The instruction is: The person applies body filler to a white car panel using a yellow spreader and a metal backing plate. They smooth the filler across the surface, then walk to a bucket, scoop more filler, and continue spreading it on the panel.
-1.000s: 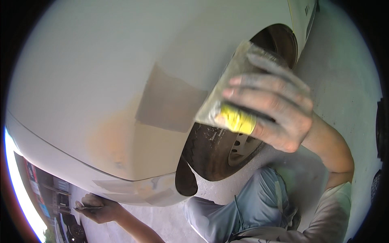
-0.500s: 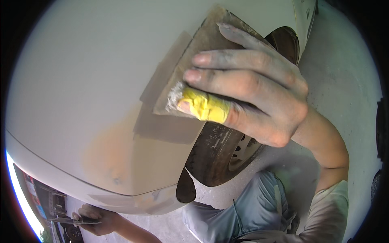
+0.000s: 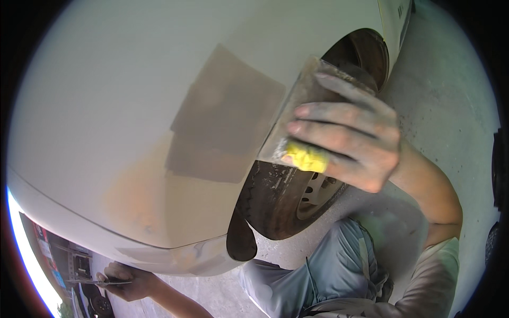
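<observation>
Worn black tyre (image 3: 270, 204) below the right hand (image 3: 352, 138), partly masked by it; pale car panel (image 3: 122, 79) to its left, bearing a smooth grey-brown patch (image 3: 225, 114). Flat, scuffed spreader (image 3: 303, 93) gripped firmly in that hand, 3 bare fingers spread across its face, 1 digit yellow-wrapped. Left hand (image 3: 130, 282), far lower left, closed round a thin plate (image 3: 114, 283), apparently metal.
</observation>
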The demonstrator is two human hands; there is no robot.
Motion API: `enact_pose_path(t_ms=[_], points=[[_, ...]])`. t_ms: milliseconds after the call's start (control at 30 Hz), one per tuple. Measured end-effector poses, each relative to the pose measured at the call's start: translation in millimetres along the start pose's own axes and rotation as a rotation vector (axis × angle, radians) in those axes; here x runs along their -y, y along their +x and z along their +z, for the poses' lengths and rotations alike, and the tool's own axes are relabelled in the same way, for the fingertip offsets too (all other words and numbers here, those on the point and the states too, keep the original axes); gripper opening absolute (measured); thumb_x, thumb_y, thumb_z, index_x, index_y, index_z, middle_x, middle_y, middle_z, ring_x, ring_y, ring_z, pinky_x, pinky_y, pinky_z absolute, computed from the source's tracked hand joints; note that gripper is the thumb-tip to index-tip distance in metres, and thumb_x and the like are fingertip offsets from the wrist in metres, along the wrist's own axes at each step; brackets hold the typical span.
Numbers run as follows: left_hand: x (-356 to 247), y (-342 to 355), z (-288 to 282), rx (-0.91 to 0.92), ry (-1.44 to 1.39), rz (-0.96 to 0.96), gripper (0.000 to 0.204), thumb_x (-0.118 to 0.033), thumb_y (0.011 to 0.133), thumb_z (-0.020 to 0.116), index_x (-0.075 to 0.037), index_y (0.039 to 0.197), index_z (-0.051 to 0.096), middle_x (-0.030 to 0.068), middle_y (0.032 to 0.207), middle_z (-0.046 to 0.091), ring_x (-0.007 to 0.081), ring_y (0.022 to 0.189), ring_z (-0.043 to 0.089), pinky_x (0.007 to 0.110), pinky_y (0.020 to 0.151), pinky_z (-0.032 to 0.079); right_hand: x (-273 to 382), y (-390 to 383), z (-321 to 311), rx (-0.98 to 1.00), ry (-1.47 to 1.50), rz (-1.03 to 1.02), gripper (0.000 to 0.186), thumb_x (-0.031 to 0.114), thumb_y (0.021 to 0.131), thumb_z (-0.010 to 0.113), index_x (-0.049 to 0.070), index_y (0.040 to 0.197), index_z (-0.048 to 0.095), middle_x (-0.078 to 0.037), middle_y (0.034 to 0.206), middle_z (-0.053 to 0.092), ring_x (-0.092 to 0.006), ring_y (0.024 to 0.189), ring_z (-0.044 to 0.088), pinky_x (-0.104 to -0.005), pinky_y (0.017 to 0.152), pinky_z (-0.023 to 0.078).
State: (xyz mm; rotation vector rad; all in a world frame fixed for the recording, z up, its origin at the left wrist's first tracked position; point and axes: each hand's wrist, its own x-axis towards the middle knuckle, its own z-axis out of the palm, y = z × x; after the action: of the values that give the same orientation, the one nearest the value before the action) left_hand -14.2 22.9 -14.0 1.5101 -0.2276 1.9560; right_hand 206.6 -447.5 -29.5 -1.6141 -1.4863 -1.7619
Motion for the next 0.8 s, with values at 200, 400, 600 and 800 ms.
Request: enact_pose_path(t_ms=[200,400,600,800], points=[[3,1,-4,0.197,-0.603,-0.162,0.032,-0.02,0.109,0.044,0.0,0.13,0.055,-0.003,0.07,0.029,0.0107,0.063,0.03,0.03,0.067,0.029,8,53,9,-0.159,0.026,0.067,0.023,0.026,0.081,0.075,0.009,0.095,0.08,-0.012,0.106,0.077,-0.028,0.101,0.075,-0.0593,0.096,0.06],[-7,1,2,0.088,-0.186,-0.076,0.029,-0.022,0.107,0.045,0.0,0.119,0.059,-0.001,0.069,0.03,0.0119,0.061,0.03,0.03,0.065,0.029,7,60,36,-0.235,0.034,0.052,0.024,0.025,0.073,0.076,0.007,0.089,0.08,-0.011,0.099,0.078,-0.0259,0.096,0.076,-0.0594,0.093,0.06],[-6,3,-4,0.146,-0.577,-0.219,0.032,-0.021,0.104,0.045,0.002,0.121,0.059,0.0002,0.07,0.027,0.0128,0.063,0.03,0.028,0.063,0.027,11,28,33,-0.166,0.022,0.024,0.021,0.025,0.076,0.078,0.008,0.088,0.081,-0.009,0.098,0.077,-0.024,0.098,0.075,-0.0611,0.093,0.061],[-3,5,-7,0.285,-0.723,-0.26,0.032,-0.024,0.104,0.047,0.001,0.119,0.06,0.0005,0.07,0.028,0.0121,0.063,0.03,0.027,0.064,0.027,6,1,22,-0.053,0.095,0.008,0.023,0.022,0.074,0.076,0.006,0.09,0.08,-0.009,0.099,0.077,-0.024,0.098,0.075,-0.062,0.093,0.061]])
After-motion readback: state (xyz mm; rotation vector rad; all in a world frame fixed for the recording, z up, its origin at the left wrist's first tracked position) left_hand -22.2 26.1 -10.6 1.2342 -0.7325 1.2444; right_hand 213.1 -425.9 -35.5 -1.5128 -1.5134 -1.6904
